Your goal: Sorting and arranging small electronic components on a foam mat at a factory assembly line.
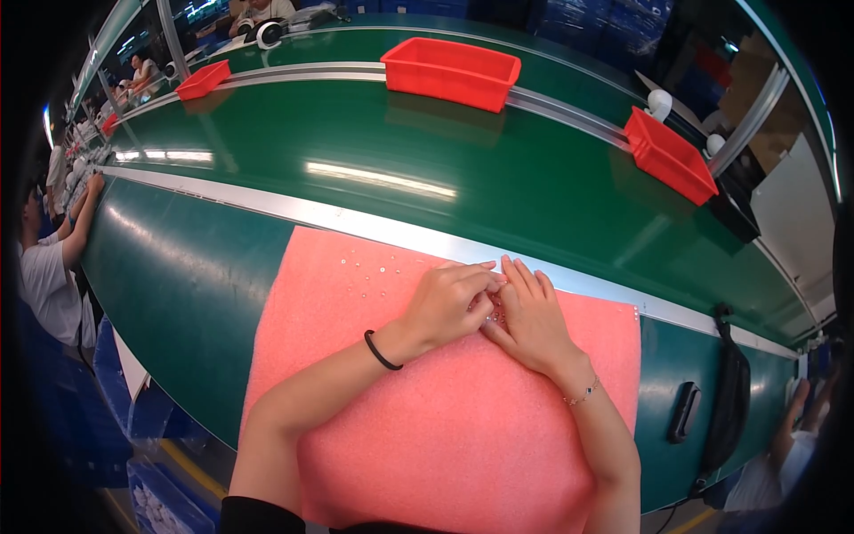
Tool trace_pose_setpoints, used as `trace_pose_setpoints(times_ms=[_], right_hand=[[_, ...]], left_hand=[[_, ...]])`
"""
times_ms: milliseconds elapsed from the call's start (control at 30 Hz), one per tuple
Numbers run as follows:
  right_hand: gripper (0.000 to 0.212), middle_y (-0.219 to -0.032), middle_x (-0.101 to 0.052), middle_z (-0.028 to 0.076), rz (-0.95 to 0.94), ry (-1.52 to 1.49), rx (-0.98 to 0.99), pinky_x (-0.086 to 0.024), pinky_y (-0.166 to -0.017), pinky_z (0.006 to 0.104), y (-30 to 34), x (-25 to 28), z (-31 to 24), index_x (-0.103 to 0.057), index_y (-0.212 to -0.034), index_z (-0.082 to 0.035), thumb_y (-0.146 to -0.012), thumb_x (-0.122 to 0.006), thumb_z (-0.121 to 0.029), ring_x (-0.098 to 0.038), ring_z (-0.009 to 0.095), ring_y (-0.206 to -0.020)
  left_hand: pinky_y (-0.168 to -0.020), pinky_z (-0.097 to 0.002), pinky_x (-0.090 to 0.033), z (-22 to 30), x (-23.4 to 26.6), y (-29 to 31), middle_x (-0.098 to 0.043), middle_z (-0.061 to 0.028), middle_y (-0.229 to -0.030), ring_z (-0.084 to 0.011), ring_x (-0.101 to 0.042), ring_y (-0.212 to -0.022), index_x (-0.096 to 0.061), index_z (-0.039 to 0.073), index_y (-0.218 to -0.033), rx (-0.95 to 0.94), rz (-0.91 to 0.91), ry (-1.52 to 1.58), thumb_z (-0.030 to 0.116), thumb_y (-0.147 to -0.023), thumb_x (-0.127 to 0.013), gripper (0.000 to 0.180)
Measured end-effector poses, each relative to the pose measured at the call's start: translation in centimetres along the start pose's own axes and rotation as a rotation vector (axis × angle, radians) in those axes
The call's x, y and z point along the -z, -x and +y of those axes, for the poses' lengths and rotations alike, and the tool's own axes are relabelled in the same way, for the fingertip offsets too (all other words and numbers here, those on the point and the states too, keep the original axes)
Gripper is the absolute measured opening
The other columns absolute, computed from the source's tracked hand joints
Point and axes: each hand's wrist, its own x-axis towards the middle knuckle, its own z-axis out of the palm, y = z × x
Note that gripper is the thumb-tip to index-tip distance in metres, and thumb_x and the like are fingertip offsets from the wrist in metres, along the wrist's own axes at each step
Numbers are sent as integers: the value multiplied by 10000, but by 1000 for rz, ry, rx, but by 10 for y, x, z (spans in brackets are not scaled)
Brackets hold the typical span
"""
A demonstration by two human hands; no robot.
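Pink foam, soft and finely pitted, makes up the mat that lies on the near strip of the green counter. At its far edge the two hands meet. The left hand is curled, fingertips pinched together over tiny clear parts that lie on the mat between the hands; whether it has hold of one cannot be told. The right hand lies flatter, fingers stretched out and touching the left fingertips, its palm resting on the foam. More small clear beads are scattered on the mat just left of the hands, near the far left corner. A black band circles the left wrist and a thin bracelet the right.

A silver rail borders the mat's far edge, and beyond it runs a glossy green belt. On a second rail farther off sit three red plastic bins: a large rectangular one in the middle, a smaller one to the left, another to the right with white round objects just behind it. A black pouch hangs at the counter's right end. Another person in a white shirt leans on the counter at far left.
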Motion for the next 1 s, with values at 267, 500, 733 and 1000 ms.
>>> trace_pose_setpoints(times_ms=[267,500,733,1000], right_hand=[[490,-1428,-367,256,5,20,-2,-235,-1095,539,0,-1,0,-488,-1167,13,-873,-584,-366,-320,383,-1357],[494,-1425,-373,252,8,7,-2,-236,-1090,545,1,-2,1,-470,-1184,11,-883,-581,-363,-317,384,-1358],[474,-1422,-373,260,31,-5,8,-238,-1089,544,1,-3,2,-471,-1164,10,-882,-584,-354,-319,389,-1356],[461,-1422,-375,264,18,12,4,-236,-1094,539,1,-2,1,-480,-1143,12,-873,-588,-346,-318,386,-1357]], left_hand=[[-672,-354,-547,2,1,0,-697,-127,-923,-281,-680,-865,-660,-10,-866,122,-96,-5,-12,-730,-584,156],[-776,-366,-536,6,2,-1,-704,-111,-961,-270,-672,-963,-679,-11,-842,37,-29,14,2,-714,-608,148],[-754,-368,-535,6,1,-1,-705,-102,-953,-269,-673,-954,-680,1,-830,-11,10,-6,5,-706,-610,143],[-703,-385,-534,5,2,0,-693,-118,-898,-279,-676,-918,-649,-3,-860,46,-110,-115,3,-714,-604,153]])
